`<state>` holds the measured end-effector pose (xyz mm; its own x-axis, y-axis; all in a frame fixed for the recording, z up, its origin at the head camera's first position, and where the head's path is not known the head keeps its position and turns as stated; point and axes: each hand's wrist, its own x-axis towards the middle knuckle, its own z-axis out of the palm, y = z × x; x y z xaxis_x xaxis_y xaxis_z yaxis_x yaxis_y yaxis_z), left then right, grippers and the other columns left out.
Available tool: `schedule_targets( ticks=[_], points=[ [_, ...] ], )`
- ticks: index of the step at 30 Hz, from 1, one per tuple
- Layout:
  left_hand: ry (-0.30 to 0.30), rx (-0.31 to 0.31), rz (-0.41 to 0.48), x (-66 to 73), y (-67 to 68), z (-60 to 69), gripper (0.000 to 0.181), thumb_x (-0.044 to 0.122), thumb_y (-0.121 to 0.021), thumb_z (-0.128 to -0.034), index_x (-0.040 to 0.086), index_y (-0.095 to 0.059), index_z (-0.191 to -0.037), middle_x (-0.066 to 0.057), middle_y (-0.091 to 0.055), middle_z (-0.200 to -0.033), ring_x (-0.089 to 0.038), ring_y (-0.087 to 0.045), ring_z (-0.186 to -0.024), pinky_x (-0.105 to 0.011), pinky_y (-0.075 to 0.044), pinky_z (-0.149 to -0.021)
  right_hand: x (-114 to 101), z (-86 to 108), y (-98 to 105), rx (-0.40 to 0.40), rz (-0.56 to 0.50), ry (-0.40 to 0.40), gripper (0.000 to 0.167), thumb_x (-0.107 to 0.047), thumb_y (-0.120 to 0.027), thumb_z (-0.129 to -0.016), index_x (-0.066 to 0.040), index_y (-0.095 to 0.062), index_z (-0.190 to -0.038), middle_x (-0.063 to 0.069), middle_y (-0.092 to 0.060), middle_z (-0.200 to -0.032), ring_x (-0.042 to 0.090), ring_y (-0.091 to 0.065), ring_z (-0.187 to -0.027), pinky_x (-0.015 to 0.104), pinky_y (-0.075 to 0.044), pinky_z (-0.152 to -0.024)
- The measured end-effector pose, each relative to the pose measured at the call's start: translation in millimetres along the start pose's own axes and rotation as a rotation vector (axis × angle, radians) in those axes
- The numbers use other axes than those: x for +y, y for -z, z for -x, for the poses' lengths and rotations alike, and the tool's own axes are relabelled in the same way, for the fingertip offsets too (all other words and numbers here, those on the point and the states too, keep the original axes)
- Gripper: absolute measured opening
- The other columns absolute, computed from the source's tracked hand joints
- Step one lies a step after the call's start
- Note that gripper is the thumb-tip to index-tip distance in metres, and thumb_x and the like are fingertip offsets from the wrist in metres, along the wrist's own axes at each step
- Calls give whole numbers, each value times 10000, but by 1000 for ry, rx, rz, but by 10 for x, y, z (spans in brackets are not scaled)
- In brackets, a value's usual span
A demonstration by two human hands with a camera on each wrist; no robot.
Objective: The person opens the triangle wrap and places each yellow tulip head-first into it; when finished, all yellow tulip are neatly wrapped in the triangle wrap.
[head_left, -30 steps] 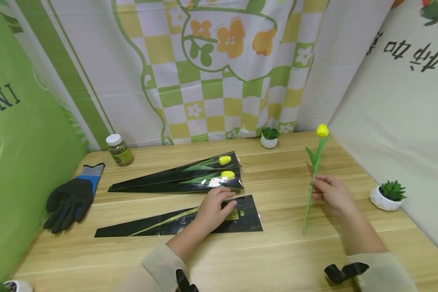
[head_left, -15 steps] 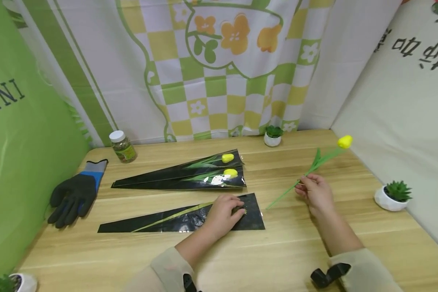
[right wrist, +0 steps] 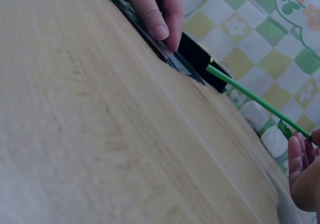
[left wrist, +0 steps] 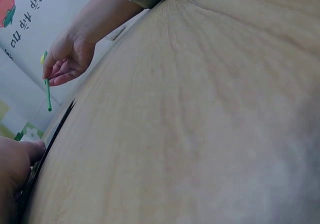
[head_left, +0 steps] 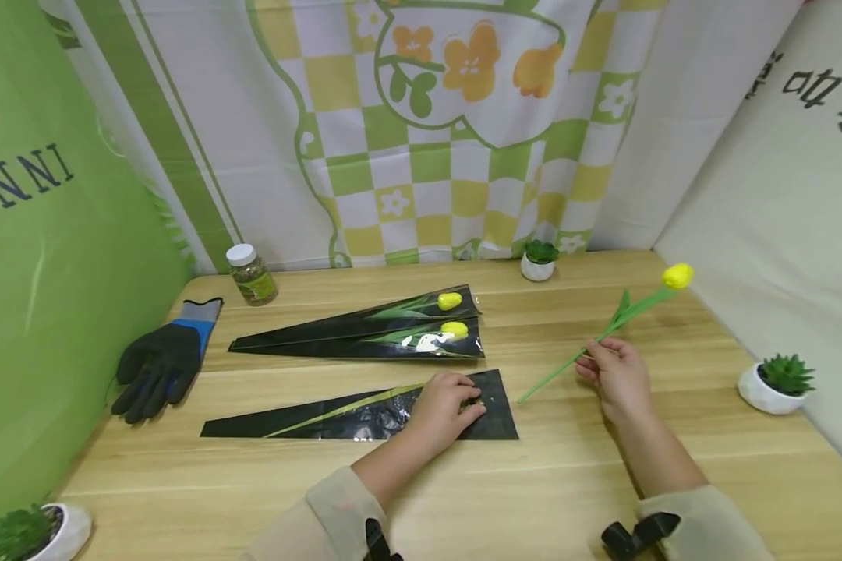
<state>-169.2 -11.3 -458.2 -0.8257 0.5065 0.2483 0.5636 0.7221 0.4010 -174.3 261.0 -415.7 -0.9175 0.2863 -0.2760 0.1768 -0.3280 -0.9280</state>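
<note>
My right hand pinches the green stem of a yellow tulip between thumb and fingers, above the table's right half. The bloom points to the far right; the stem's bare end points left, towards a flat black flower sleeve. On this sleeve rests my left hand, its thumb and fingertips touching the film near the wide end, over the gold print. In the right wrist view, the tulip stem runs past the left hand's fingertips, apart from them. Behind lie two black sleeves, each with a yellow tulip inside.
A dark work glove and a lidded jar are at the left. Small potted succulents stand at the back, at the right edge and at the front left. Cloth walls enclose the table.
My right hand has moved left and turned the tulip from nearly upright to slanting, its stem end towards the sleeve. My left hand has slid right along the sleeve, towards its wide end.
</note>
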Motion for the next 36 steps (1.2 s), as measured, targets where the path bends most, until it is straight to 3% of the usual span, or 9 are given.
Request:
schedule_targets(
  ticks=[6,14,22,36],
  points=[
    [-19,35,-18,2,-3,7,261,302,-692,-913,115,-764,-1081,-20,-695,-1096,-191,-609,-1065,-315,-484,-984,27,18,-55,51,-25,20,156,-90,-547,-985,-120,-402,-1035,-93,-605,-753,14,-635,-630,129,-561,-603],
    [0,95,45,-20,-13,24,233,277,-698,-910,114,-771,-1060,-12,-689,-993,-177,-610,-973,-306,-507,-902,79,13,-82,76,-22,58,144,-70,-539,-985,-101,-407,-1031,-83,-594,-741,22,-636,-631,130,-560,-601],
    [-16,150,96,0,38,32,246,256,-685,-923,96,-761,-1093,-24,-700,-998,-195,-625,-958,-318,-530,-855,113,22,-140,127,-60,89,143,-52,-545,-979,-101,-414,-1009,-71,-605,-730,29,-640,-618,134,-561,-596],
    [42,146,110,5,20,13,241,263,-684,-923,104,-762,-1086,-31,-703,-984,-198,-630,-952,-326,-536,-859,314,187,-382,-10,41,50,120,-57,-516,-1001,-72,-408,-1053,-88,-613,-752,10,-659,-711,141,-576,-706]
  ],
)
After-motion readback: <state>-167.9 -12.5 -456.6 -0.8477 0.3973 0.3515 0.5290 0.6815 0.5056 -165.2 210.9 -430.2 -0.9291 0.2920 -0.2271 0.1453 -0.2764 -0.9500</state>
